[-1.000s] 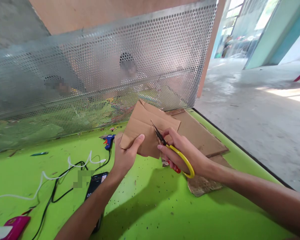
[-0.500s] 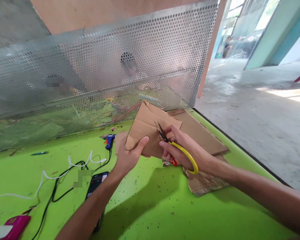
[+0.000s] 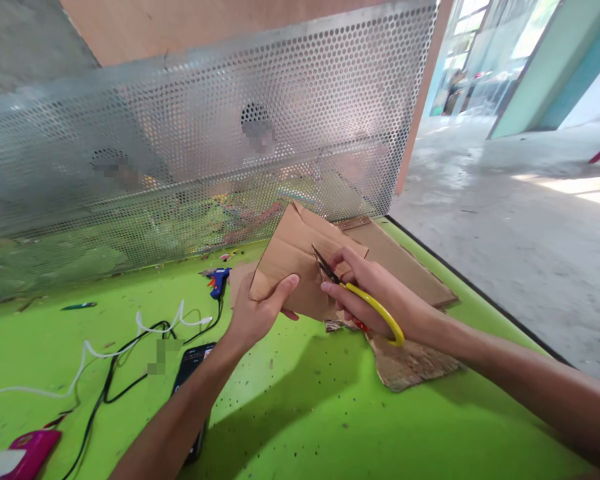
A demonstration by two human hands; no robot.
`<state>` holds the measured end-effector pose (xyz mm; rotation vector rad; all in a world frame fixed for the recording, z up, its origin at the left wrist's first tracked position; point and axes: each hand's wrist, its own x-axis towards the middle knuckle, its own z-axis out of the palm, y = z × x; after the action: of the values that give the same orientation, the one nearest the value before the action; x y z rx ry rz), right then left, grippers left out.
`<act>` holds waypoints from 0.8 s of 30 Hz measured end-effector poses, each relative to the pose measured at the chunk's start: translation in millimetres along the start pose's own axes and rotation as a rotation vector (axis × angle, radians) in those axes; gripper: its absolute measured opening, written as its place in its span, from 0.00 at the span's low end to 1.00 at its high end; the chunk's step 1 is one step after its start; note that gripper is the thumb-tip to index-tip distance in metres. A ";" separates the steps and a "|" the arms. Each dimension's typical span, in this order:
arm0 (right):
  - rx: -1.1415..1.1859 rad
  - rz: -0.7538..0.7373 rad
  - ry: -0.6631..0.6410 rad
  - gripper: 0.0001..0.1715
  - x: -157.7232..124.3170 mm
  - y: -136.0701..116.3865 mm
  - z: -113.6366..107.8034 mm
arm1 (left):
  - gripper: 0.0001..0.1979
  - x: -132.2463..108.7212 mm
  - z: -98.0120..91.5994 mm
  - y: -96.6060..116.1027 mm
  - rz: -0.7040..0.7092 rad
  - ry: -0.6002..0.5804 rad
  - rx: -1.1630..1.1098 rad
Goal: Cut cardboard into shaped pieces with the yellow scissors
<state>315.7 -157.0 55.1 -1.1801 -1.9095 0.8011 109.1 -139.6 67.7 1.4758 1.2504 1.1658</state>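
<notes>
My left hand [image 3: 264, 308] grips a piece of brown cardboard [image 3: 293, 250] by its lower left side, thumb on top and fingers beneath. The piece is tilted above the table. In my right hand [image 3: 363, 287] is a pair of scissors [image 3: 375, 308] with yellow and red handles, my fingers closed round them. Their dark blades lie at a cut in the cardboard and look nearly closed. Behind my right hand a larger cardboard sheet [image 3: 405, 267] rests on the table, and a torn cardboard scrap [image 3: 413, 363] lies under my right forearm.
A blue glue gun [image 3: 219, 283] lies on the green table [image 3: 300, 413] with black and white cables. My left forearm partly covers a phone [image 3: 193, 363]. A magenta object [image 3: 35, 453] sits front left. A perforated metal screen [image 3: 205, 133] stands behind, with people beyond it.
The scissor blades have come closer together. My right hand has shifted slightly right with the scissors, and the red handle is now more hidden. The cardboard has tilted a little.
</notes>
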 end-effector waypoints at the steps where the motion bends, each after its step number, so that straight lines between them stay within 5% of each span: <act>1: 0.009 0.008 0.014 0.11 0.6 -0.5 0.4 | 0.20 -0.3 0.0 0.2 0.004 0.001 0.000; 16: 0.035 0.014 0.084 0.12 4.0 -1.5 9.8 | 0.22 -0.7 1.6 -1.3 0.017 0.033 -0.052; 24: 0.219 0.084 -0.092 0.13 -4.1 -0.3 8.2 | 0.18 1.6 -2.5 -6.1 0.055 0.027 -0.034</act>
<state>309.9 -161.9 49.8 -1.1108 -1.8010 1.0966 105.5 -137.1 62.5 1.4823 1.2092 1.2412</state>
